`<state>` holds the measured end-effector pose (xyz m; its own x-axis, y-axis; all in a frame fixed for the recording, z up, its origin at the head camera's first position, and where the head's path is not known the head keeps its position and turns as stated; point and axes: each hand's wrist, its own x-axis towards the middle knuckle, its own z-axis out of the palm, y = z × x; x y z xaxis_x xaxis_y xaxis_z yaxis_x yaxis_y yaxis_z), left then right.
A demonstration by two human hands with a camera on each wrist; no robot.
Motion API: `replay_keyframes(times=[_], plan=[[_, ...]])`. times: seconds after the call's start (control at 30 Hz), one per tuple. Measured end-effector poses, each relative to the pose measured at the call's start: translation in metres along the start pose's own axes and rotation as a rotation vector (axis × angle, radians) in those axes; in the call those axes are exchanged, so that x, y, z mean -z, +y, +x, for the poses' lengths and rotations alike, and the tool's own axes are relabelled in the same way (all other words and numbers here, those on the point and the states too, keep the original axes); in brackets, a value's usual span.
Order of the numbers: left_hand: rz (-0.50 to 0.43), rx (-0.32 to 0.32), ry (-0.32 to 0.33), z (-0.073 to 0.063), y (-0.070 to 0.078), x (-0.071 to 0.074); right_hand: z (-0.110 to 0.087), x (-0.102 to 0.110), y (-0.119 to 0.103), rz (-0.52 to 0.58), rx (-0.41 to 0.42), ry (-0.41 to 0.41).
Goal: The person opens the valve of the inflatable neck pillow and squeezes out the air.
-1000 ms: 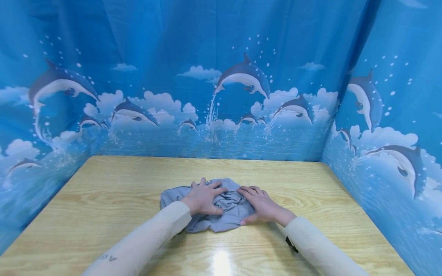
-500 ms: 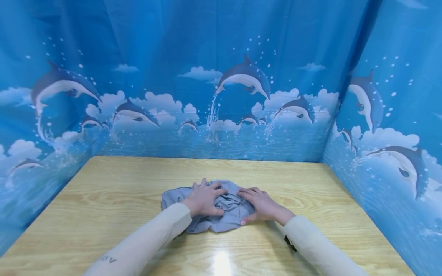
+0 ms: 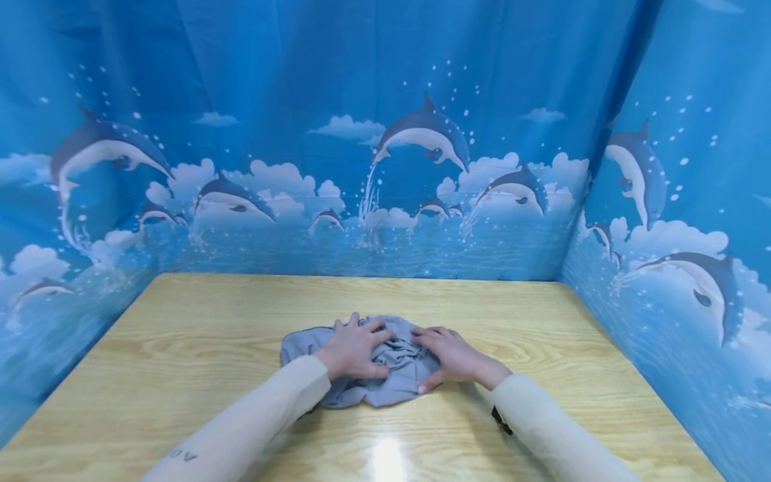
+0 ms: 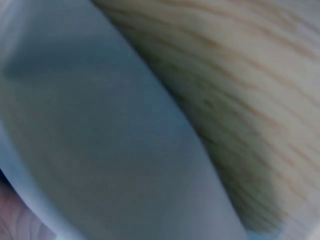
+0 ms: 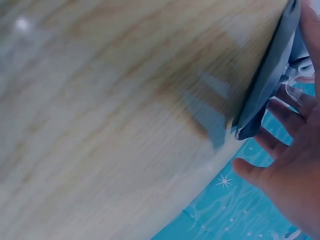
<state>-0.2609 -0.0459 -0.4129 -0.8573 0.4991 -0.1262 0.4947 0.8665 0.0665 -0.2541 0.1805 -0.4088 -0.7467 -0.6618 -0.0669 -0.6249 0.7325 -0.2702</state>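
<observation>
A crumpled blue-grey cloth [image 3: 409,365] lies in a loose heap on the table, its gathered folds showing between the two hands. What kind of item it is cannot be made out. Spread over its left half, my left hand [image 3: 355,351] rests with fingers apart. My right hand [image 3: 454,358] lies against the cloth's right edge, fingers on the fabric and thumb low at its near corner. In the right wrist view, the right hand [image 5: 295,165] has its fingers extended beside the cloth [image 5: 270,75]. A pale sleeve [image 4: 110,130] hides nearly all of the left wrist view.
The wood-grain table [image 3: 199,335] extends around the cloth on every side. Blue dolphin-print curtains [image 3: 271,80] hang along its back and both sides. A dark strap [image 3: 501,420] shows under the right sleeve, and light glares on the tabletop near the front.
</observation>
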Motion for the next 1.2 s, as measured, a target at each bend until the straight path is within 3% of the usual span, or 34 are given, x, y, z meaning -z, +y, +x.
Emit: replay_keyframes(times=[0.3,0.57,0.73,1.07,1.2], plan=[[-0.008,-0.024,0.043,-0.0022,-0.0009,-0.0026,-0.0022,0.0004,0.0001,0.132,-0.059,-0.020],[0.013,-0.001,0.028,-0.0003,-0.0001,-0.0030,0.0011,0.0012,-0.0019,0.028,-0.030,-0.036],[0.019,-0.014,0.070,0.0001,0.0002,-0.0040,0.0041,0.0018,-0.0021,-0.036,-0.042,-0.050],[-0.006,-0.036,0.102,-0.0024,-0.0012,-0.0061,0.0029,0.0011,-0.0030,-0.012,-0.056,-0.067],[-0.079,-0.076,0.108,-0.0095,-0.0074,-0.0046,0.0024,0.0010,-0.0026,-0.005,-0.054,-0.065]])
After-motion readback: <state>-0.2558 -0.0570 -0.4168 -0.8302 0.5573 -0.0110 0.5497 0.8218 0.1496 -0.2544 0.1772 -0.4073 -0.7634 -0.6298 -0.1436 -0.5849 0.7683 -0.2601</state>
